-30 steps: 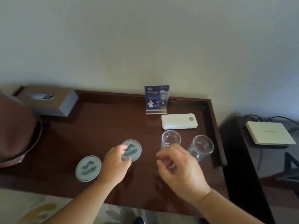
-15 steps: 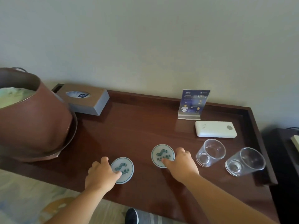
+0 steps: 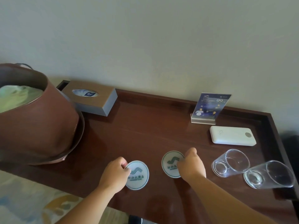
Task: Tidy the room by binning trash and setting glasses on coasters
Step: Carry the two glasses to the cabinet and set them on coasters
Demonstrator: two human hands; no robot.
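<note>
Two round white coasters with green wave logos lie on the dark wooden table (image 3: 145, 131). My left hand (image 3: 114, 174) pinches the left edge of the left coaster (image 3: 138, 175). My right hand (image 3: 191, 165) grips the right edge of the right coaster (image 3: 171, 164). Two clear glasses stand upright to the right: the nearer-centre glass (image 3: 230, 162) and the far-right glass (image 3: 268, 174), both bare on the wood. A brown leather bin (image 3: 35, 126) with a pale liner sits on the table's left end.
A tissue box (image 3: 90, 97) stands at the back left. A blue card in a stand (image 3: 208, 109) and a white power bank (image 3: 233, 135) are at the back right. The table has a raised rim (image 3: 275, 126). Patterned carpet lies below.
My left hand went from the right coaster to the left one, and my right hand came down onto the right coaster. The view swung left, bringing the bin into sight.
</note>
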